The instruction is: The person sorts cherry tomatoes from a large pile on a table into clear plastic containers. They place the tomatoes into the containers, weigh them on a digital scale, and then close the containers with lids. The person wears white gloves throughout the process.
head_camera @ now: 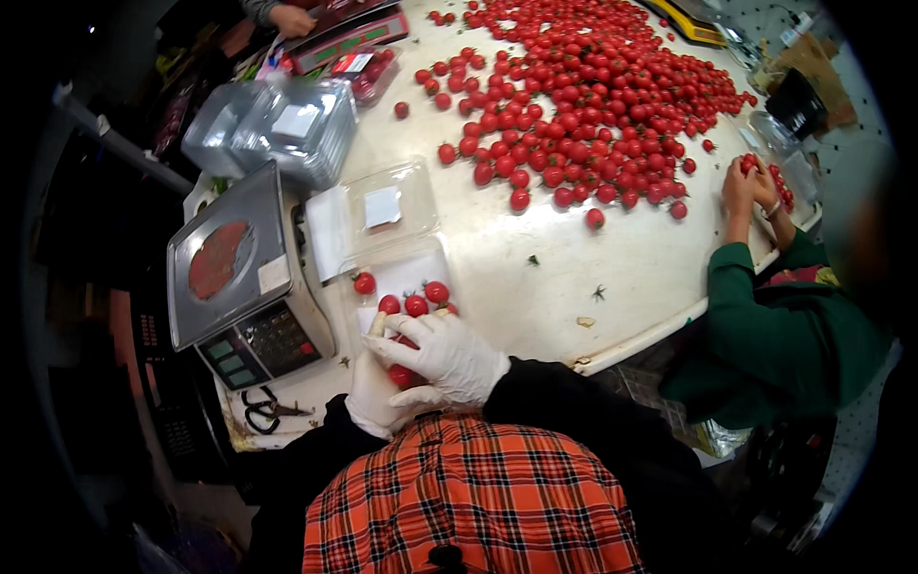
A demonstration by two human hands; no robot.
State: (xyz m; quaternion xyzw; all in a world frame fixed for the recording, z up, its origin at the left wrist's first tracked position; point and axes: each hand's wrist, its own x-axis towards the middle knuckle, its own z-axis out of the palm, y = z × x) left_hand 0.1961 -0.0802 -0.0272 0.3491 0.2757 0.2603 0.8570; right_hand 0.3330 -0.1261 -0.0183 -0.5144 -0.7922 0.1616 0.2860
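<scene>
Both my hands wear white gloves and meet over the near end of a clear plastic clamshell box (442,260), whose lid (423,183) lies folded back with a white label on it. Several cherry tomatoes (415,306) rest in the box on a white liner, just beyond my fingers. My left hand (373,384) is cupped low, around a cherry tomato (400,375). My right hand (448,351) reaches over it from the right, its fingers across the tomatoes; whether it grips one is hidden. A large heap of cherry tomatoes (602,93) covers the far part of the white table (516,287).
A weighing scale (237,265) stands left, with black-handled scissors (269,410) near it. Stacked clear boxes (294,129) and a filled box (369,75) lie beyond. Another person's hands (749,188) hold tomatoes at right; a further person's hand (290,21) is by a red scale (351,39).
</scene>
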